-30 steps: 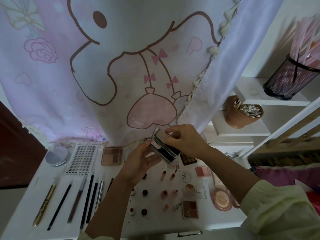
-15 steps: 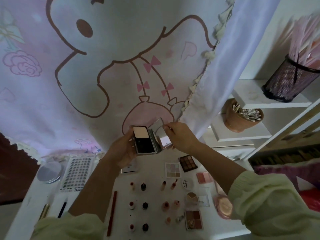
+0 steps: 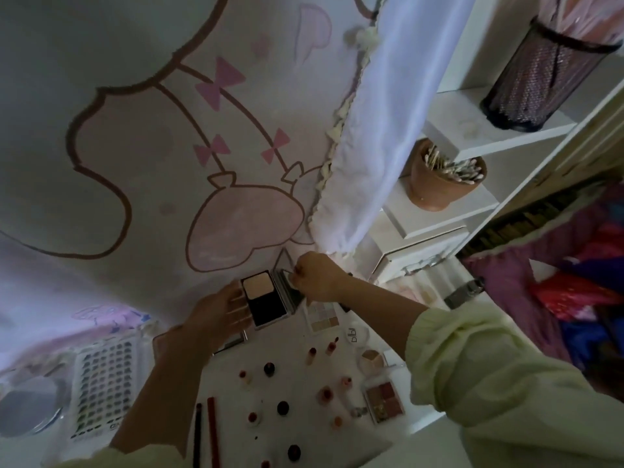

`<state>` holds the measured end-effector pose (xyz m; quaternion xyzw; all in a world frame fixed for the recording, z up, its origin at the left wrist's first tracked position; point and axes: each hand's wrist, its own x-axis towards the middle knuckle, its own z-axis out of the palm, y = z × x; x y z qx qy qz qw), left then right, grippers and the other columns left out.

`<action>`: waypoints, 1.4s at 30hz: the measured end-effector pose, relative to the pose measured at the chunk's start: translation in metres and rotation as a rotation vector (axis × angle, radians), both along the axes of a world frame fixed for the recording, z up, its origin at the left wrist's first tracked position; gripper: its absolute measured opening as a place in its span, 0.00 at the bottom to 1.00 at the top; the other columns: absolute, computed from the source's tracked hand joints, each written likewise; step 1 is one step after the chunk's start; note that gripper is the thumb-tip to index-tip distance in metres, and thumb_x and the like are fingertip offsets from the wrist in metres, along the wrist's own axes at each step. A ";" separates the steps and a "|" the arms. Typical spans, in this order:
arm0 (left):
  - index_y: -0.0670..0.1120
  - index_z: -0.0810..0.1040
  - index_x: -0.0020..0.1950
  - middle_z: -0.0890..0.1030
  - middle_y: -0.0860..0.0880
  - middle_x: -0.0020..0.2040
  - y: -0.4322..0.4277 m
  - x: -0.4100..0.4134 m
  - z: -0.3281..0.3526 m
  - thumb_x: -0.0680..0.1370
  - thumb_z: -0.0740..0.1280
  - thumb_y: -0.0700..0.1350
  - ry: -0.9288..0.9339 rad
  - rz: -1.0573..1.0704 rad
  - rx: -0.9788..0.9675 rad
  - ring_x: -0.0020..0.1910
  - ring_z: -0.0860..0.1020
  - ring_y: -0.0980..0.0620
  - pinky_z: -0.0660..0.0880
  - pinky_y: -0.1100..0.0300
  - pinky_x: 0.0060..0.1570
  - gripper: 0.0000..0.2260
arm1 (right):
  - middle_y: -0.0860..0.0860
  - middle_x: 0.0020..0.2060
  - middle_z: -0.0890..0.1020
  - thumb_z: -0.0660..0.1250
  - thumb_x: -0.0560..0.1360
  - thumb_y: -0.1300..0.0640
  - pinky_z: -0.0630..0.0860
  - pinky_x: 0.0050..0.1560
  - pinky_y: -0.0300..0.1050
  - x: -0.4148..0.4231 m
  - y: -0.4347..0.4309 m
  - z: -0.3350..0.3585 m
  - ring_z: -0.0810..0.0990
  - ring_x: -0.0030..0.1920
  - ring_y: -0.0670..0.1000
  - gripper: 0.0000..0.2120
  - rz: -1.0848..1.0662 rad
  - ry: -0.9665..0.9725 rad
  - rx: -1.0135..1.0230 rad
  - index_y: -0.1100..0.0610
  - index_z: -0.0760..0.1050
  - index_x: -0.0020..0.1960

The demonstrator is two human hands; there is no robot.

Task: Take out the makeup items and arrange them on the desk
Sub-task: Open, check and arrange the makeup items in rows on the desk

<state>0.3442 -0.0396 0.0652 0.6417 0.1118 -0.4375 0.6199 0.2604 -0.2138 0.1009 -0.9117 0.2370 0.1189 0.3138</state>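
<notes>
An open powder compact [image 3: 265,298], with a beige pan and a black well, hangs over the back of the white desk [image 3: 344,444]. My left hand [image 3: 219,314] holds its base from the left, fingers along the edge. My right hand [image 3: 315,275] pinches the raised mirrored lid on the right. Below lie several lipsticks [image 3: 282,407] standing upright, an eyeshadow palette [image 3: 322,315], a blush quad [image 3: 385,398], a round white pot [image 3: 353,334] and two pencils [image 3: 211,430].
A false-lash card [image 3: 101,383] and a round mirror [image 3: 28,412] lie at the left. A cartoon curtain [image 3: 169,146] hangs behind the desk. White shelves at right carry a clay pot of cotton swabs [image 3: 442,180] and a mesh holder [image 3: 540,69]. Bright fabric [image 3: 580,282] lies at far right.
Both hands raised the compact and opened it; its lid now stands up under my right hand. The view has swung left and closer to the desk.
</notes>
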 end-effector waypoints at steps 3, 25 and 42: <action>0.38 0.76 0.58 0.79 0.41 0.52 -0.001 -0.001 -0.011 0.81 0.62 0.50 0.047 -0.072 0.053 0.45 0.77 0.45 0.72 0.51 0.50 0.15 | 0.59 0.46 0.78 0.59 0.80 0.59 0.69 0.41 0.41 0.000 0.003 -0.015 0.78 0.47 0.57 0.09 0.003 0.051 -0.023 0.65 0.73 0.49; 0.36 0.68 0.69 0.72 0.41 0.59 -0.021 -0.008 -0.024 0.80 0.64 0.51 0.005 -0.217 0.210 0.56 0.72 0.45 0.70 0.52 0.56 0.24 | 0.60 0.56 0.77 0.61 0.80 0.53 0.77 0.46 0.48 -0.018 0.005 -0.065 0.79 0.51 0.59 0.16 -0.094 0.185 0.025 0.63 0.70 0.62; 0.49 0.82 0.58 0.82 0.49 0.53 0.051 -0.009 -0.015 0.74 0.66 0.41 -0.747 -0.227 0.510 0.51 0.80 0.48 0.76 0.52 0.57 0.14 | 0.55 0.51 0.80 0.61 0.79 0.52 0.73 0.49 0.44 -0.004 0.035 -0.026 0.78 0.48 0.53 0.13 0.338 -0.014 -0.232 0.59 0.75 0.57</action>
